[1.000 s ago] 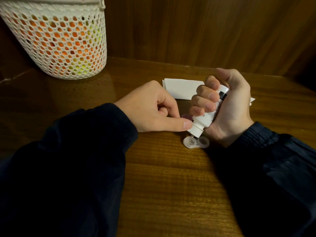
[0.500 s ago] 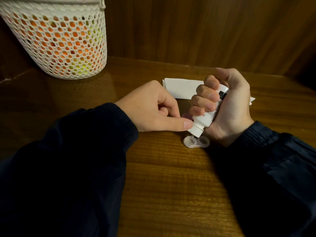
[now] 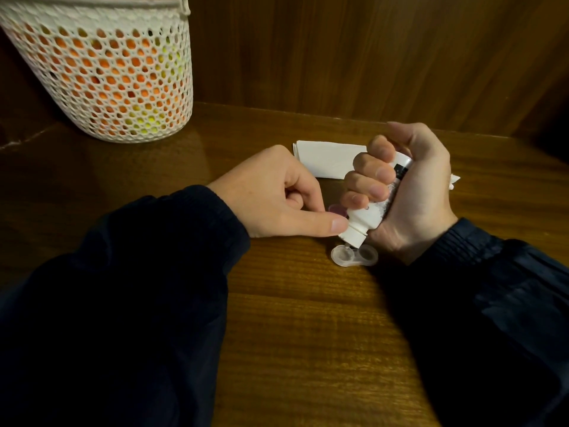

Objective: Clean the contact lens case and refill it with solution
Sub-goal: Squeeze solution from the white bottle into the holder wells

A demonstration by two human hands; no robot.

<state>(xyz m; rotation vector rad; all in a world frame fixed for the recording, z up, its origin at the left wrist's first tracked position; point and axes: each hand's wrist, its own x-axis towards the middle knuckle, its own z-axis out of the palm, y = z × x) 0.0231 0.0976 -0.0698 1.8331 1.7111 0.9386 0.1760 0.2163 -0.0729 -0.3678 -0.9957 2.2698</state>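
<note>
The right hand (image 3: 409, 192) is wrapped tight around a small white plastic solution bottle (image 3: 374, 208), tipped nozzle-down so its tip sits just over the left well of the clear two-well contact lens case (image 3: 354, 255). The case lies open on the dark brown wooden table (image 3: 308, 334), right below the bottle. The left hand (image 3: 277, 201) rests on the table beside it, fingers curled in loosely and holding nothing, thumb stretched out until its tip touches the bottle's neck. A purplish cap (image 3: 337, 209) (only partly visible) peeks out between the hands. Behind them lies a folded white tissue (image 3: 326, 160), and a white mesh basket (image 3: 101, 75) stands at the far left.
</note>
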